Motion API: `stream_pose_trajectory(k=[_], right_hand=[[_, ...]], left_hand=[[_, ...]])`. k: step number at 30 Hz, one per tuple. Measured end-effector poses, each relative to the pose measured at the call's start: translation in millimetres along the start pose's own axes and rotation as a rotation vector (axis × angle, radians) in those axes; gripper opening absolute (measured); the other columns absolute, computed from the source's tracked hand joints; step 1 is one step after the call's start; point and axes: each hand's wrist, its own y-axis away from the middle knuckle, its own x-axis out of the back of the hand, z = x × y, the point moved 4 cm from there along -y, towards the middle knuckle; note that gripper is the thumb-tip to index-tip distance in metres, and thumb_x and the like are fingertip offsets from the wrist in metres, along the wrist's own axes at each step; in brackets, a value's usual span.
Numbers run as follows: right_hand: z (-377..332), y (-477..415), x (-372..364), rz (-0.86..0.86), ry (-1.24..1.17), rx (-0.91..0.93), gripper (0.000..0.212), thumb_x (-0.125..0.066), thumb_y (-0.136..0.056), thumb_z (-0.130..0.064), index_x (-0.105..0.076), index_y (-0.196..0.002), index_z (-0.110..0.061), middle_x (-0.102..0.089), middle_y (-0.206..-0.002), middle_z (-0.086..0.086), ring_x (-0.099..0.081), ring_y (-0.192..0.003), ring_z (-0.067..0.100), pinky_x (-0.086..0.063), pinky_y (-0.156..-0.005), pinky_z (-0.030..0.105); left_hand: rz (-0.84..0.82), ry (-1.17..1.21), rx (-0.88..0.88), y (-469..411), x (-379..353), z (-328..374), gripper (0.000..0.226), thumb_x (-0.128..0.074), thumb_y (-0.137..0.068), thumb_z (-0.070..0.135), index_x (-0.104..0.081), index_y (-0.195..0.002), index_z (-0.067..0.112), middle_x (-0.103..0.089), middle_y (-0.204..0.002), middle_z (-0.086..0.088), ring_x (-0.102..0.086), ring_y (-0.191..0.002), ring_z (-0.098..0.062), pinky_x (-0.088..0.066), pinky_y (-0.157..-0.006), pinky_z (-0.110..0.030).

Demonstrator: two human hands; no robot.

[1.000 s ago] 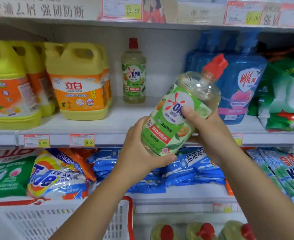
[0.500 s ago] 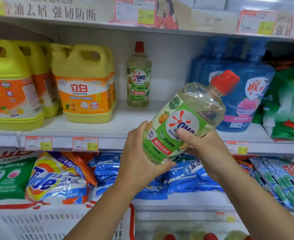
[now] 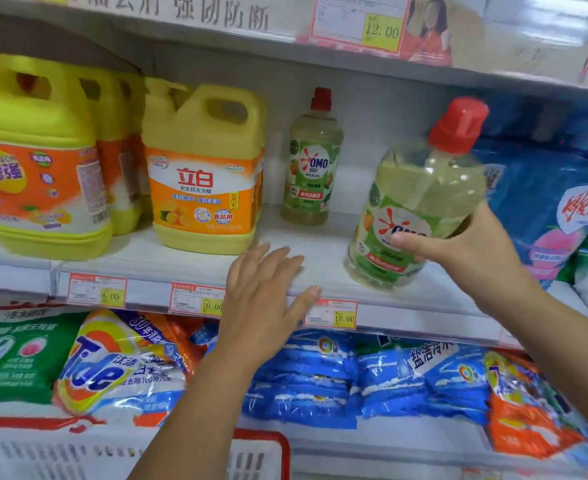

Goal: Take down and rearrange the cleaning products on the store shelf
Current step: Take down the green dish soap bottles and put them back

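Likely heavy, slick: gripping OMO bottle (image 3: 424,188) mid-body with right hand (image 3: 465,247), left hand (image 3: 261,292) flat, empty by shelf (image 3: 330,252).

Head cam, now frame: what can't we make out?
OMO bottle, head view: lower label text is motion-blurred and partly under the thumb of the right hand; whether its base touches the shelf is unclear.
Left hand: contact with the shelf edge cannot be told.
Price tags: small print too blurred to read.
Basket: cut off by the bottom edge.
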Motion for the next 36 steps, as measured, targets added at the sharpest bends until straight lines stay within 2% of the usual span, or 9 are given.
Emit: stream_pose_trajectory(k=[4, 6, 9, 11, 13, 15, 19, 23, 36], right_hand=[[15, -29, -7, -0.013, 0.017, -0.133, 0.12, -0.091, -0.031, -0.064, -0.039, -0.132, -0.024, -0.068, -0.114, -0.007, -0.07, -0.101, 0.017, -0.059, -0.083, 0.05], [19, -41, -13, -0.046, -0.005, -0.166, 0.108, -0.089, -0.045, -0.051, -0.036, -0.135, -0.021, -0.068, -0.113, -0.004, -0.071, -0.099, 0.02, -0.06, -0.08, 0.047], [33, -54, -21, -0.03, -0.059, -0.188, 0.089, -0.084, -0.068, -0.037, -0.034, -0.141, -0.025, -0.065, -0.117, -0.007, -0.067, -0.106, 0.019, -0.056, -0.092, 0.048], [45, -53, -28, 0.028, -0.064, -0.181, 0.093, -0.084, -0.074, -0.031, -0.026, -0.146, -0.029, -0.059, -0.129, -0.006, -0.061, -0.117, 0.018, -0.051, -0.101, 0.047], [57, -48, -37, 0.065, -0.057, -0.144, 0.102, -0.085, -0.074, -0.022, -0.018, -0.15, -0.025, -0.05, -0.139, -0.002, -0.054, -0.123, 0.014, -0.05, -0.099, 0.033], [61, -50, -45, 0.045, -0.042, -0.13, 0.093, -0.081, -0.079, -0.016, -0.019, -0.149, -0.02, -0.051, -0.135, -0.004, -0.054, -0.118, 0.009, -0.047, -0.085, 0.017], [69, -83, -55, -0.039, 0.01, -0.166, 0.088, -0.075, -0.085, -0.018, -0.017, -0.151, -0.019, -0.053, -0.13, -0.007, -0.051, -0.114, 0.012, -0.045, -0.095, 0.03], [81, -117, -71, -0.021, -0.051, -0.207, 0.086, -0.074, -0.086, -0.011, -0.018, -0.15, -0.019, -0.049, -0.132, -0.006, -0.048, -0.116, 0.011, -0.04, -0.094, 0.024], [133, -158, -87, -0.04, -0.065, -0.195, 0.072, -0.07, -0.09, -0.011, -0.029, -0.148, -0.022, -0.05, -0.132, -0.01, -0.046, -0.121, 0.009, -0.039, -0.098, 0.025]], left_hand=[[0.097, -0.084, -0.012, -1, -5, -1, 0.048, -0.035, -0.094, 0.062, -0.062, -0.123, 0.035, -0.058, -0.132, 0.012, -0.041, -0.123, -0.013, -0.016, -0.11, -0.033], [0.125, -0.095, -0.025, -1, -7, -1, 0.046, -0.036, -0.095, 0.061, -0.063, -0.121, 0.035, -0.059, -0.128, 0.013, -0.045, -0.119, -0.013, -0.017, -0.11, -0.033], [0.139, -0.089, -0.029, -2, -7, 0, 0.044, -0.039, -0.095, 0.061, -0.065, -0.118, 0.033, -0.061, -0.125, 0.013, -0.05, -0.116, -0.014, -0.021, -0.11, -0.035], [0.135, -0.094, -0.028, -2, -7, 1, 0.044, -0.039, -0.095, 0.061, -0.065, -0.117, 0.032, -0.062, -0.124, 0.013, -0.051, -0.115, -0.014, -0.022, -0.11, -0.035], [0.132, -0.1, -0.024, -1, -6, 2, 0.045, -0.038, -0.095, 0.062, -0.066, -0.115, 0.032, -0.063, -0.121, 0.014, -0.052, -0.112, -0.013, -0.023, -0.108, -0.034], [0.13, -0.109, -0.007, -3, -2, 3, 0.044, -0.04, -0.093, 0.064, -0.069, -0.107, 0.034, -0.066, -0.112, 0.016, -0.055, -0.104, -0.01, -0.027, -0.099, -0.032], [0.124, -0.157, 0.016, -24, 14, -4, 0.047, -0.04, -0.089, 0.064, -0.074, -0.088, 0.032, -0.072, -0.094, 0.017, -0.062, -0.09, -0.01, -0.029, -0.081, -0.032], [0.114, -0.206, -0.019, -32, 15, -13, 0.046, -0.039, -0.091, 0.059, -0.074, -0.097, 0.03, -0.073, -0.1, 0.013, -0.065, -0.093, -0.012, -0.031, -0.079, -0.03], [0.201, -0.202, -0.096, -29, 10, -14, 0.042, -0.048, -0.087, 0.055, -0.076, -0.089, 0.024, -0.074, -0.087, 0.009, -0.068, -0.079, -0.015, -0.036, -0.075, -0.029]])
